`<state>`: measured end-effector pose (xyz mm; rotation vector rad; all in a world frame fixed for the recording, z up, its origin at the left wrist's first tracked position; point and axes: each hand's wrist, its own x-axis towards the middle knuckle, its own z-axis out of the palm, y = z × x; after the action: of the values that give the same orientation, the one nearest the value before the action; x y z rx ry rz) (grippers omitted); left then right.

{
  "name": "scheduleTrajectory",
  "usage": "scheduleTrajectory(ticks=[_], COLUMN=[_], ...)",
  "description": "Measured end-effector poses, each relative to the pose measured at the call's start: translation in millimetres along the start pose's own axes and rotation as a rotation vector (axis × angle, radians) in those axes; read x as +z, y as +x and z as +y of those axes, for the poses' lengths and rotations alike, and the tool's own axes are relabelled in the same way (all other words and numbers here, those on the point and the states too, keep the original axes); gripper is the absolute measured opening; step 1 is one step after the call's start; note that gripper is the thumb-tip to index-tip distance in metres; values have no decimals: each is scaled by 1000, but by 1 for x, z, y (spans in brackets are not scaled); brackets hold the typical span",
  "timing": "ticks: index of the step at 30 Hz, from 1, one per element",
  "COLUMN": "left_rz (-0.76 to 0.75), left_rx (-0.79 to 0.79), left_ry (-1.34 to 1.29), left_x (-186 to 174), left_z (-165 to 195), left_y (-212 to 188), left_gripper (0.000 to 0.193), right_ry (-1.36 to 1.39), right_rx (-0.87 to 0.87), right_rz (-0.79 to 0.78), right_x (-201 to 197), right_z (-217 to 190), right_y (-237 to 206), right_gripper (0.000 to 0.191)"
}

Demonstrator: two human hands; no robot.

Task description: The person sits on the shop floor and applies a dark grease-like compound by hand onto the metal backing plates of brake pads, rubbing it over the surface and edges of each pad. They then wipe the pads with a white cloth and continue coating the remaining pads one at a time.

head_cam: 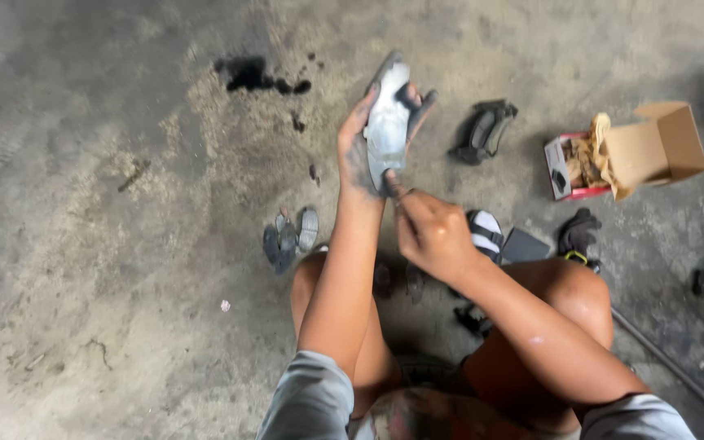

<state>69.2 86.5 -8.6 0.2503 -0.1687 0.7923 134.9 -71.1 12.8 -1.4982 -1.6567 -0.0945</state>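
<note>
Fingers (354,122) of the left hand (358,155) are wrapped round a grey brake pad (387,122), palm behind it and thumb hooked over the far edge, so the pad stands nearly upright above the knees with its pale metal backing turned toward the camera. Below it the right hand (431,232) is curled into a loose fist, its index finger and thumb pinched together at the pad's lower end and touching it; whether something small sits between those fingertips cannot be told. Both hands are smeared dark with grime. On the stained concrete floor (83,244) just left of the forearm lies a small stack of worn brake pads (288,236), and a black oil blot (250,73) marks the ground well beyond them. To the right of the raised pad rests a dark brake caliper (482,130), and further right an open cardboard box (637,151) with crumpled brown paper inside. Near the right knee sit a black glove (578,232) and a dark flat box (525,246), with a thin metal rod (670,363) running off toward the lower right corner
</note>
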Motion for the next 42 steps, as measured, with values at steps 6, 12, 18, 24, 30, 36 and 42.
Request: scheduleTrajectory(ticks=[6, 12, 18, 24, 30, 36, 42], left_rz=[169, 432, 110, 277, 443, 423, 320], left_rx=[-12, -304, -112, 28, 169, -6, -158], left_ry=[220, 502, 798, 1028, 1044, 538, 1148], left_x=[22, 46, 55, 47, 43, 52, 55], left_z=[13, -4, -16, -15, -14, -11, -17], left_y=[-14, -36, -55, -59, -59, -65, -79], left_gripper=[49, 46, 40, 44, 51, 47, 33], right_ry=[669, 1192, 1172, 1273, 1305, 1292, 1116], right_rx=[789, 904, 1001, 927, 988, 923, 876], right_rz=[287, 138, 116, 72, 67, 50, 121], right_x=[-47, -81, -89, -81, -72, -67, -65], right_z=[34, 44, 45, 42, 40, 38, 34], right_y=[-1, -11, -25, -37, -43, -44, -44], right_gripper=[18, 15, 19, 20, 23, 14, 15])
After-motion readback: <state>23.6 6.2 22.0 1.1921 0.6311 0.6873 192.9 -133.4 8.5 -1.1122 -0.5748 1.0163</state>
